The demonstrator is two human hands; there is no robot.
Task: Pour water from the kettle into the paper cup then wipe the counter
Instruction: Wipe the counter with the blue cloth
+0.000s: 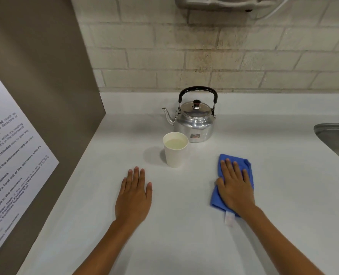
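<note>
Right hand flat, palm down, grip wide, fingers spread on folded blue cloth lying on white bench. Left hand flat on bare bench, grip wide, holding nothing. White paper cup, filled with liquid, ahead between both hands. Shiny metal kettle with black handle upright just behind cup.

Left hand flat, right hand pressing down (fingers spread)

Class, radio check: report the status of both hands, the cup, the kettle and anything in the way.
Left hand flat on white counter, empty. Right hand pressing blue cloth. White paper cup filled; steel kettle upright behind it. Wiping path clear.
</note>
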